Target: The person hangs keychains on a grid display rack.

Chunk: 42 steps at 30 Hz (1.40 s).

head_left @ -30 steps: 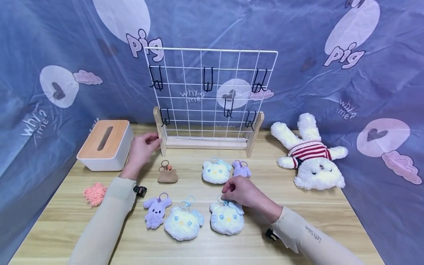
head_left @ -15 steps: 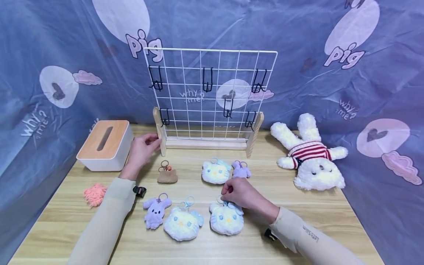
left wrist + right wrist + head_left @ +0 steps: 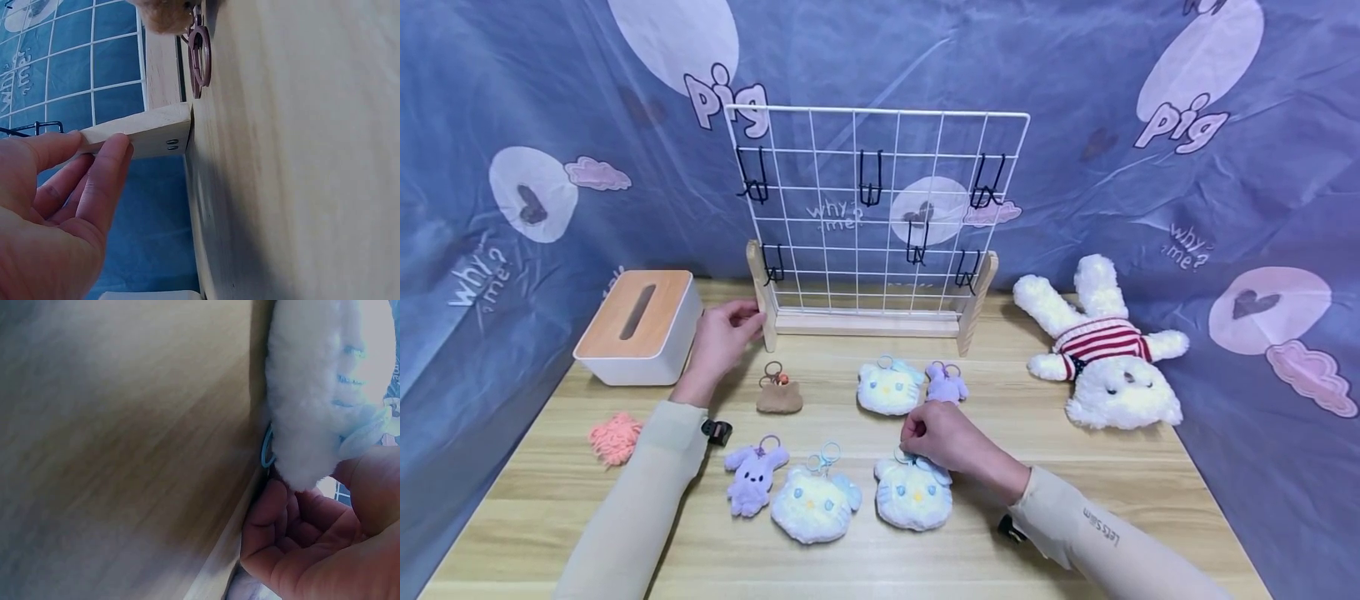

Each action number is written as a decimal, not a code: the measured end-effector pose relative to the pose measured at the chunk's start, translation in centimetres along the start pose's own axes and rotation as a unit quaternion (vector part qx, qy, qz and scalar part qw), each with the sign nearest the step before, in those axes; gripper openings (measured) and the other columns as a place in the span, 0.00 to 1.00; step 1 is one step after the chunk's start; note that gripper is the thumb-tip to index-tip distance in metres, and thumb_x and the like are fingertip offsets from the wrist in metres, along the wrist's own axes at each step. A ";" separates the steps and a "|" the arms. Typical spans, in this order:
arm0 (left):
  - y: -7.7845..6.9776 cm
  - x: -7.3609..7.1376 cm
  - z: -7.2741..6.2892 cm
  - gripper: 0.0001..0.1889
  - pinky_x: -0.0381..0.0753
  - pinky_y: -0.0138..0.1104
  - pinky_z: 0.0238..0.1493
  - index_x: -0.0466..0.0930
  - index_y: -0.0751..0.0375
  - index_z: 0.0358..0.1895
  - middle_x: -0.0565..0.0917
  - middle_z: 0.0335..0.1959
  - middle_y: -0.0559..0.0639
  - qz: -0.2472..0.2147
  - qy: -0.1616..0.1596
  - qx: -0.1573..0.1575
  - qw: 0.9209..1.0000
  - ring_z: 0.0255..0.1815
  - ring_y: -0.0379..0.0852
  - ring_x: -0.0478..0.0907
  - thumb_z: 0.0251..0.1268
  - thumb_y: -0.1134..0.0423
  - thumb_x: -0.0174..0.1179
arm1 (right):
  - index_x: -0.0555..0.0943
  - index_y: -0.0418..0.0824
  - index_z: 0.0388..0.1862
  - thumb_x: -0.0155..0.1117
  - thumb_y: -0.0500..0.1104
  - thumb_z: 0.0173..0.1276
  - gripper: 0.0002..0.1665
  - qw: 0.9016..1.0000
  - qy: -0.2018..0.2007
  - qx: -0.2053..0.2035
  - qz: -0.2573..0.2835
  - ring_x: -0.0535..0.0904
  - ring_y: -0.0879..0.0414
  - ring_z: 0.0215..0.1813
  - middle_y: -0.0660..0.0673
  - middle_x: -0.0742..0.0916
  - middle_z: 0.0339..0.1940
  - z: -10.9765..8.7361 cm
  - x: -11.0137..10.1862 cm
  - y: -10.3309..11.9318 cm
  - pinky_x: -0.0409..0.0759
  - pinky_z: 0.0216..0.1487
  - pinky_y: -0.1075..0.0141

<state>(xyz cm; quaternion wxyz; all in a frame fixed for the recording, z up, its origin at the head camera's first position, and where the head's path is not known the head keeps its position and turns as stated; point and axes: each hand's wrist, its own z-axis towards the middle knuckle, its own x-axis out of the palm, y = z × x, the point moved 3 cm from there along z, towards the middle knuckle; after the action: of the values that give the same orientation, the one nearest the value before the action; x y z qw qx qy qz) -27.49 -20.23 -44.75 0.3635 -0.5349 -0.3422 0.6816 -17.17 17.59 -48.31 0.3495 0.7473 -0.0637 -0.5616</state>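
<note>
Right hand has its fingers curled, pinching the top edge of a white cat-face plush keychain near its light-blue ring; exactly which part sits between the fingertips is hidden. That keychain lies on the wooden table, near its front. Left hand, fingers loosely extended and slightly parted from the thumb, touches the left wooden upright of a white wire grid rack. Just beyond the right hand lie a second white cat-face keychain and a purple bunny keychain. Between the arms are a brown plush keychain, another purple bunny and a third cat-face. Farther out stand a wood-topped tissue box on the left and, lying on the right, a white plush toy in a striped sweater.
</note>
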 end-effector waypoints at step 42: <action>0.1 0.0 0.3 0.18 0.90 0.17 0.41 0.85 0.78 0.65 0.90 0.54 0.77 -0.029 0.013 -0.008 0.999 0.34 0.25 0.83 0.83 0.67 0.66 | 0.90 0.43 0.44 0.72 0.36 0.80 0.03 0.985 -0.117 0.023 0.124 0.82 0.63 0.36 0.50 0.91 0.34 -3.6 -2.7 3.5 0.82 0.37 0.73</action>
<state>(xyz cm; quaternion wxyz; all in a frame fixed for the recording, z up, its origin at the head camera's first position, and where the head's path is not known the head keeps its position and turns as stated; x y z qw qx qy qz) -27.76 -20.30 -44.82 0.3832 -0.5366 -0.3577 0.6613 -13.92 17.89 -43.68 0.3896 0.6703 -0.2092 -0.5959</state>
